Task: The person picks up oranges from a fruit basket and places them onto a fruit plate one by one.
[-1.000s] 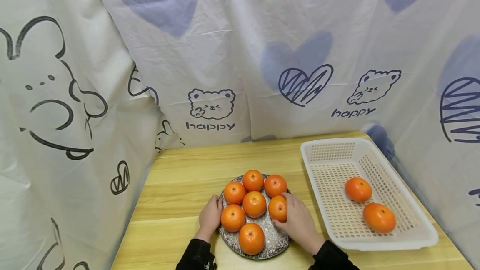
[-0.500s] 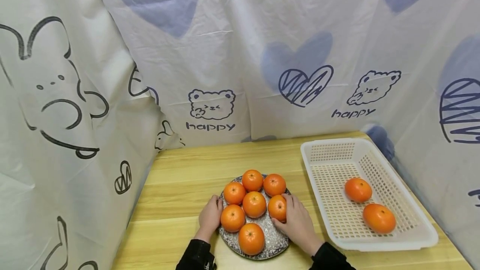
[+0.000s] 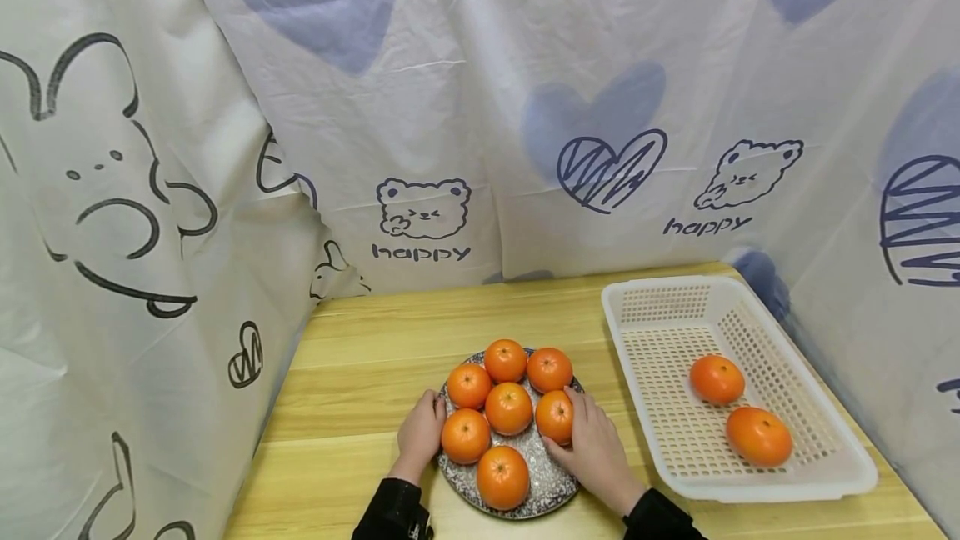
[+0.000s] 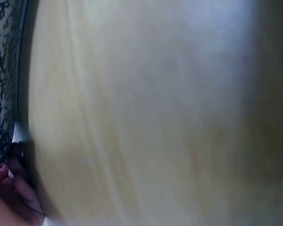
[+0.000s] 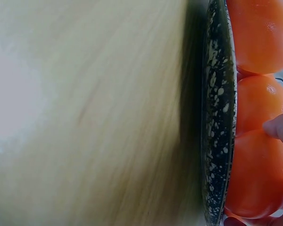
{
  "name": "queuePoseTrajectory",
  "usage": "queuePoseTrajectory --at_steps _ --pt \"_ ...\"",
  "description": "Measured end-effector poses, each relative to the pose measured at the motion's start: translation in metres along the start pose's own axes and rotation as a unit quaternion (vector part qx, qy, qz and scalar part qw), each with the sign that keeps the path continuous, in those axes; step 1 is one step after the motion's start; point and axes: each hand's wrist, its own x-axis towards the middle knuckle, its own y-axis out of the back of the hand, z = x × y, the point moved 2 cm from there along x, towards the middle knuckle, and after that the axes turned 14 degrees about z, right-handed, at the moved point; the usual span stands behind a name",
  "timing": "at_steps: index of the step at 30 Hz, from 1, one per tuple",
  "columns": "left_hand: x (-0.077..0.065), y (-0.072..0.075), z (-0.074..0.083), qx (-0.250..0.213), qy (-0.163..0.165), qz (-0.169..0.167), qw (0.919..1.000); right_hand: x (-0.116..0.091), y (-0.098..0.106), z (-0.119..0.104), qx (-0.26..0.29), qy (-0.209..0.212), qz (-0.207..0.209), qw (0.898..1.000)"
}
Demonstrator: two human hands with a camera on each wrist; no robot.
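A speckled black-and-white plate (image 3: pixel 543 477) on the wooden table carries several oranges, one of them an orange (image 3: pixel 508 408) in the middle with others around it. My left hand (image 3: pixel 422 432) holds the plate's left rim; in the left wrist view its curled fingers (image 4: pixel 23 188) are at the plate's edge. On the right side of the plate, my right hand (image 3: pixel 600 444) grips an orange (image 3: pixel 553 418) between thumb and fingers. The right wrist view shows a fingertip (image 5: pixel 276 126) on this orange (image 5: pixel 259 174), just inside the plate's dark outer wall (image 5: pixel 216 113).
A white perforated plastic basket (image 3: pixel 637 390) stands to the right of the plate. Inside it lie two oranges, one orange (image 3: pixel 717 379) behind the other orange (image 3: pixel 759 437). A printed white cloth (image 3: pixel 480 107) hangs behind and on both sides of the table (image 3: pixel 360 357).
The right hand and the orange in it have shifted very slightly left, and the two back oranges on the plate have nudged a little left. The left hand has stayed at the rim.
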Motion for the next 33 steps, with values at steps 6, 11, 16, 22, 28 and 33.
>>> queuePoseTrajectory --at_steps 6,11,16,22,28,33 --pt "0.0 0.0 0.0 -0.001 0.002 -0.004 1.0 -0.002 -0.001 0.001 -0.005 0.006 -0.001 1.0" --pt "0.0 -0.001 -0.001 0.0 0.001 -0.004 1.0 -0.003 0.003 -0.001 -0.008 0.024 0.015 1.0" --pt "0.0 -0.003 -0.002 0.001 0.001 -0.003 1.0 -0.001 0.026 -0.017 -0.005 0.056 0.036 0.998" --pt "0.001 -0.003 -0.003 0.002 -0.001 -0.003 1.0 0.026 0.089 -0.025 0.0 0.058 0.02 0.998" --pt "0.003 -0.001 -0.002 0.001 -0.003 -0.002 1.0 0.089 0.149 0.034 -0.095 0.039 -0.013 0.995" --pt "0.002 -0.001 -0.003 0.006 -0.002 -0.004 1.0 0.11 0.153 0.097 -0.192 0.002 -0.135 0.972"
